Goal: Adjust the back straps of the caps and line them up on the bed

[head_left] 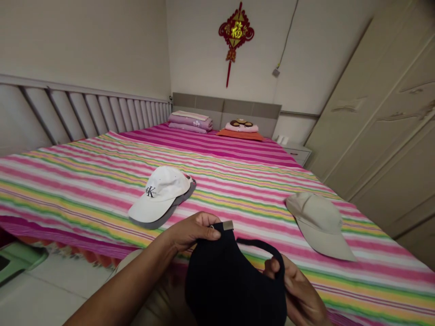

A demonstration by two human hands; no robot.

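Note:
A black baseball cap is held between both hands at the near edge of the bed, its back opening turned away from me. My left hand pinches the cap's back edge beside a small metal buckle. With the fingers of my right hand I grip the other side, where the loose strap curves up and away from the buckle. The strap's end is apart from the buckle. A white cap with black letters lies on the bed to the left, and a beige cap lies to the right.
The striped bedspread covers the bed. Folded purple bedding and a pink and orange stack lie by the headboard. A white railing runs along the left. Wardrobe doors stand right; a green stool is low left.

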